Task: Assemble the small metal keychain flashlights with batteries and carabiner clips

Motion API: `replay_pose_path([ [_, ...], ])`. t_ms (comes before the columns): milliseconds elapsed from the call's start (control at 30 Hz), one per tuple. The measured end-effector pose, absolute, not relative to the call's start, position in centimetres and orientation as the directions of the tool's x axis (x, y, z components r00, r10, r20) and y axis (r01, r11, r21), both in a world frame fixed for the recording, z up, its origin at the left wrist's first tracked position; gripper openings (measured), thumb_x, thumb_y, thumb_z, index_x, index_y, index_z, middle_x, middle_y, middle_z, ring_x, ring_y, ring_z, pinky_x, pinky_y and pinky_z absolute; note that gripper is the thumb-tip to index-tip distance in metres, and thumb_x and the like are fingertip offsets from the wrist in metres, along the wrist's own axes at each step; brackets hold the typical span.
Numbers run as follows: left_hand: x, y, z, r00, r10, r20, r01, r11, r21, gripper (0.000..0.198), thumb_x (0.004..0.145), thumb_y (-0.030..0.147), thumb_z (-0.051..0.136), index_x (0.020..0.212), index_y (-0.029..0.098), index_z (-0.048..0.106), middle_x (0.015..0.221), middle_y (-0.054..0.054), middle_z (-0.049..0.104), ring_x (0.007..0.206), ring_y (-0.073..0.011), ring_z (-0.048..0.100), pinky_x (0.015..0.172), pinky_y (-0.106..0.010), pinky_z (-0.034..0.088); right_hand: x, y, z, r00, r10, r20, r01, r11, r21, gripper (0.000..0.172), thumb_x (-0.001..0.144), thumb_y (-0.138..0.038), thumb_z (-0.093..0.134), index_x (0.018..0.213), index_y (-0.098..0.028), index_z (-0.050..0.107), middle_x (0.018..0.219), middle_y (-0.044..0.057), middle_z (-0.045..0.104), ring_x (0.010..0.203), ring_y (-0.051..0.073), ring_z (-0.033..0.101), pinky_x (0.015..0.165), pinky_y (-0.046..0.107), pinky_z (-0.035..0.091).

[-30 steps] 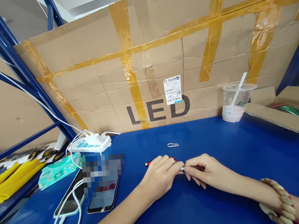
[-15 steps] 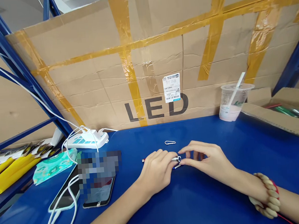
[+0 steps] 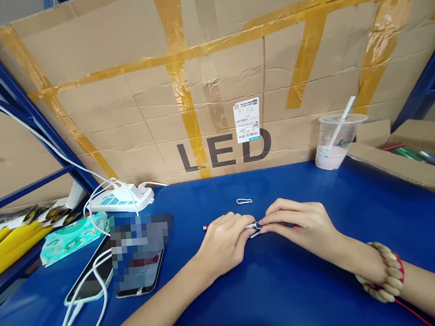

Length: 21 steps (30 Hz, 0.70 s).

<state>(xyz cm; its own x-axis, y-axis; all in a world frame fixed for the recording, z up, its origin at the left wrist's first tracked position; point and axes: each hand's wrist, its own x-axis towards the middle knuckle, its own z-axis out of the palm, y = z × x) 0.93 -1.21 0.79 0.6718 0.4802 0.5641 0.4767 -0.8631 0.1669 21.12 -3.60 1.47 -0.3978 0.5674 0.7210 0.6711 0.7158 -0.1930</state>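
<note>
My left hand point(image 3: 223, 240) rests on the blue table point(image 3: 287, 288) and is closed around a small red pen-shaped item point(image 3: 206, 227), whose red end sticks out to the left. Its silver tip point(image 3: 254, 226) pokes out on the right. My right hand point(image 3: 297, 224) pinches that silver tip with thumb and fingers. A beaded bracelet point(image 3: 380, 275) is on my right wrist. A small silver clip point(image 3: 244, 201) lies on the table just beyond both hands.
A taped cardboard panel marked LED point(image 3: 224, 152) stands at the back. A plastic cup with a straw point(image 3: 334, 141) and an open carton point(image 3: 406, 165) sit at the right. Two phones point(image 3: 135, 270), white cables, a power strip point(image 3: 120, 201) and a teal packet point(image 3: 72, 234) lie at the left.
My right hand opened its fingers briefly, then closed back onto the silver tip. The view has tilted slightly, so everything sits a little higher and to the left.
</note>
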Motion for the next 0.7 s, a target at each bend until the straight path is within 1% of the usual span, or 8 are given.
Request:
replay_pose_path([
  [67,0.9,-1.2,0.8,0.683,0.489,0.543,0.453,-0.866,0.21,0.018,0.093,0.022,0.035,0.093,0.018,0.053,0.078,-0.001,0.063,0.067,-0.0134,0.054,0.064,-0.025,0.043,21.2,-3.7,1.4,-0.406,0.576,0.71,0.677,0.711,-0.19,0.025,0.089,-0.032,0.048,0.079,-0.024,0.07,0.078,0.0,0.068,0.064,0.008,0.062,0.056,0.017,0.043],
  [133,0.9,-1.4,0.9,0.698,0.515,0.499,0.429,-0.857,0.285,0.016,0.093,0.022,0.037,0.091,0.018,0.052,0.082,-0.001,0.064,0.07,-0.013,0.057,0.065,-0.024,0.044,21.1,-3.7,1.4,-0.403,0.604,0.688,0.661,0.711,-0.237,0.026,0.088,-0.034,0.049,0.077,-0.025,0.071,0.077,0.0,0.068,0.064,0.008,0.062,0.055,0.017,0.043],
  [233,0.8,-1.6,0.9,0.706,0.555,0.439,0.409,-0.826,0.387,0.011,0.092,0.021,0.037,0.087,0.019,0.047,0.08,-0.001,0.064,0.068,-0.013,0.06,0.061,-0.023,0.045,20.8,-3.7,1.6,-0.363,0.684,0.633,0.59,0.694,-0.413,0.026,0.083,-0.041,0.056,0.071,-0.023,0.071,0.073,0.001,0.067,0.063,0.01,0.061,0.055,0.019,0.043],
  [333,0.9,-1.9,0.6,0.704,0.548,0.452,0.383,-0.829,0.408,0.012,0.091,0.022,0.037,0.081,0.02,0.041,0.073,-0.001,0.063,0.062,-0.0136,0.059,0.054,-0.022,0.044,20.4,-3.6,1.7,-0.319,0.776,0.544,0.523,0.623,-0.582,0.026,0.077,-0.043,0.062,0.065,-0.021,0.07,0.068,0.001,0.065,0.057,0.01,0.058,0.051,0.02,0.042],
  [433,0.9,-2.0,0.3,0.697,0.513,0.5,0.375,-0.856,0.356,0.016,0.092,0.022,0.036,0.076,0.021,0.037,0.067,0.0,0.06,0.06,-0.0139,0.059,0.053,-0.022,0.043,20.1,-3.6,1.7,-0.303,0.84,0.45,0.507,0.542,-0.67,0.022,0.074,-0.04,0.065,0.064,-0.021,0.069,0.068,0.0,0.065,0.054,0.009,0.055,0.049,0.02,0.042],
  [567,1.1,-2.1,0.1,0.667,0.425,0.612,0.387,-0.899,0.203,0.017,0.093,0.022,0.035,0.076,0.02,0.04,0.065,0.0,0.058,0.055,-0.0127,0.057,0.051,-0.022,0.043,19.8,-3.8,1.8,-0.248,0.911,0.329,0.495,0.411,-0.765,0.023,0.072,-0.038,0.065,0.062,-0.018,0.066,0.068,0.0,0.064,0.045,0.007,0.051,0.044,0.02,0.04],
  [700,1.1,-1.9,0.2,0.669,0.319,0.671,0.383,-0.922,0.056,0.018,0.093,0.021,0.035,0.08,0.017,0.046,0.062,-0.001,0.056,0.052,-0.0116,0.054,0.05,-0.021,0.041,19.6,-3.7,2.0,-0.272,0.958,0.096,0.395,0.202,-0.896,0.028,0.068,-0.042,0.067,0.062,-0.015,0.064,0.058,-0.001,0.061,0.038,0.006,0.047,0.038,0.019,0.036],
])
